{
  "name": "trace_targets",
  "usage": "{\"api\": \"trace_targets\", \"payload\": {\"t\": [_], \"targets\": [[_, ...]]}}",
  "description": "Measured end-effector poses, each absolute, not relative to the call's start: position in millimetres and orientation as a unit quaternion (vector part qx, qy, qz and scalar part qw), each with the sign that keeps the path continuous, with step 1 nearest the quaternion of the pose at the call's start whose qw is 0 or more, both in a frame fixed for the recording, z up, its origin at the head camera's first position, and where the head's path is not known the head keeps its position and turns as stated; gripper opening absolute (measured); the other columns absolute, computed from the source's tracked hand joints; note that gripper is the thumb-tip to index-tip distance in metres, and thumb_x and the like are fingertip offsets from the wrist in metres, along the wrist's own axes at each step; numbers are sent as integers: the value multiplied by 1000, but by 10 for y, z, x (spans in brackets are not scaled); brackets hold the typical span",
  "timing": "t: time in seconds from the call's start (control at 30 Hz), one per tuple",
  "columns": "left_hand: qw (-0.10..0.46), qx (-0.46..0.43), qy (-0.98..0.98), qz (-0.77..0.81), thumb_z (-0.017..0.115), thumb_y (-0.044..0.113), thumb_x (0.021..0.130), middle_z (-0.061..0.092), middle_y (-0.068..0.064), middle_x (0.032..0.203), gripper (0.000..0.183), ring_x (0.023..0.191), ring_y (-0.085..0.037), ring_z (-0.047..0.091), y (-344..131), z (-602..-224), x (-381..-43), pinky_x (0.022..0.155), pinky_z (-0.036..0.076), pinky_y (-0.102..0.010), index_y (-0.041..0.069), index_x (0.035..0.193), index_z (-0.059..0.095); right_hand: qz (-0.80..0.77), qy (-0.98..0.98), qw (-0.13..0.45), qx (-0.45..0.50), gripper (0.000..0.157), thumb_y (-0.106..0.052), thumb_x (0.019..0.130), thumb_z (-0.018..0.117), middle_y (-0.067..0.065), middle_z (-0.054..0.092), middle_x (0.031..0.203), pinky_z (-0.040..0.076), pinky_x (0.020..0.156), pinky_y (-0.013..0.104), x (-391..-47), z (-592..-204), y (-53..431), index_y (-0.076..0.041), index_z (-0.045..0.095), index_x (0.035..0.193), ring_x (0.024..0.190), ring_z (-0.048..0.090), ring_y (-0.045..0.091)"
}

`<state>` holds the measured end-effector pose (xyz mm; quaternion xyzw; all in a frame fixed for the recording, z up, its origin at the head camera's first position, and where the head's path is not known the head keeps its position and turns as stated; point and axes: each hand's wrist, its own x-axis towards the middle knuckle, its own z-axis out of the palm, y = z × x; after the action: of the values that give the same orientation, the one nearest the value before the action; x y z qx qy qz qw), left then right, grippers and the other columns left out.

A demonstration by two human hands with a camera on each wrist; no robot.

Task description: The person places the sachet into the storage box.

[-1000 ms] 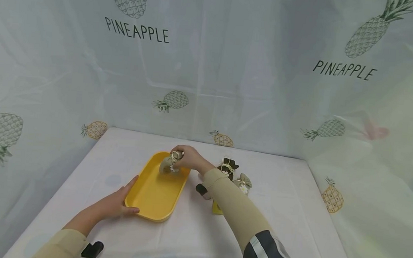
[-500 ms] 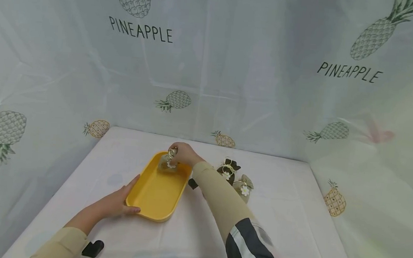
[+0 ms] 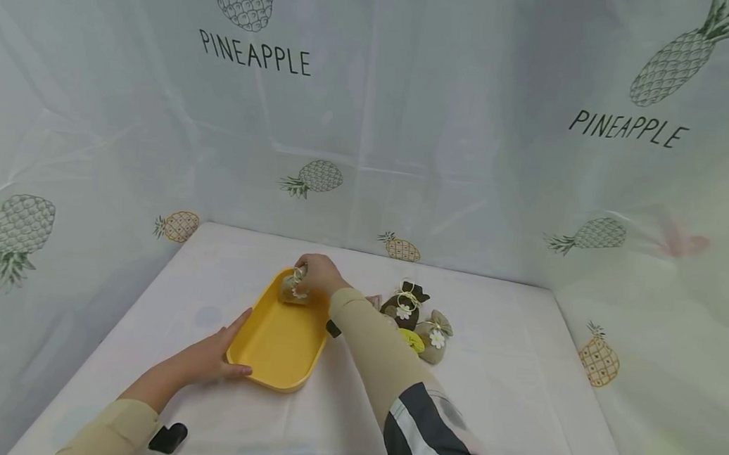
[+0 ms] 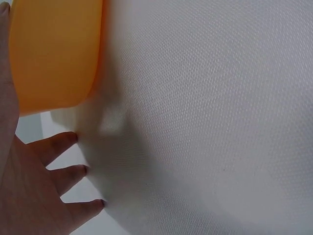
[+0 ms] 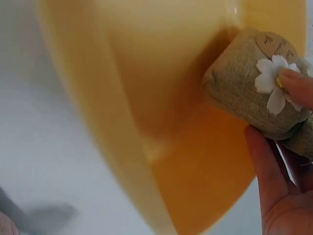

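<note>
A small tan cloth sachet [image 5: 237,85] with a white flower and a round paper tag is pinched between the thumb and fingers of my right hand [image 3: 319,275]. In the head view this sachet [image 3: 290,293] is at the far end of the yellow tray [image 3: 280,345], within its rim. The right wrist view shows the sachet tilted over the tray's inside. My left hand [image 3: 206,359] rests against the tray's left near corner, its thumb along the near edge. Several fingers of the left hand [image 4: 44,183] look straight and spread in the left wrist view.
Right of the tray, a dark brown sachet [image 3: 399,313] and another tan sachet [image 3: 434,342] lie close together, each with a white flower. A yellow-green item [image 3: 411,340] shows partly behind my right sleeve [image 3: 381,355]. A pineapple-print sheet [image 3: 461,121] hangs behind the table.
My right hand has moved slightly left and lower with the sachet, further into the far end of the tray. The left hand stays at the tray's corner.
</note>
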<state>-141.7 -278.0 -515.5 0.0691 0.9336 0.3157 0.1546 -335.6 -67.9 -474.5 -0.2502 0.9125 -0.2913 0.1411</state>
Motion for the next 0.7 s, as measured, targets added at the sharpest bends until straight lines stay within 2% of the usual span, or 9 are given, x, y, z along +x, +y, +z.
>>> {"api": "trace_targets", "payload": {"t": [0.27, 0.43, 0.7], "targets": [[159, 66, 935, 311, 79, 54, 75, 23, -26, 155, 120, 138, -53, 21, -2756, -5127, -1396, 107, 23, -67, 15, 158, 1, -260, 922, 143, -247, 43, -14, 75, 85, -4, 64, 106, 50, 87, 27, -3261, -4717, -740, -14, 68, 115, 95, 56, 13], [164, 60, 935, 308, 78, 55, 75, 23, -26, 156, 120, 138, -53, 20, -2744, -5115, -1400, 107, 22, -67, 16, 158, 1, -235, 923, 154, -263, 47, -12, 78, 84, -5, 64, 115, 46, 94, 25, -3285, -4686, -746, -16, 66, 121, 107, 55, 12], [164, 57, 938, 301, 78, 56, 74, 21, -27, 156, 120, 139, -54, 18, -2752, -5127, -1403, 107, 22, -68, 17, 157, 0, -231, 908, 166, -307, 44, -6, 82, 79, -2, 63, 122, 45, 95, 22, -3273, -4506, -666, -16, 68, 123, 115, 53, 15]]}}
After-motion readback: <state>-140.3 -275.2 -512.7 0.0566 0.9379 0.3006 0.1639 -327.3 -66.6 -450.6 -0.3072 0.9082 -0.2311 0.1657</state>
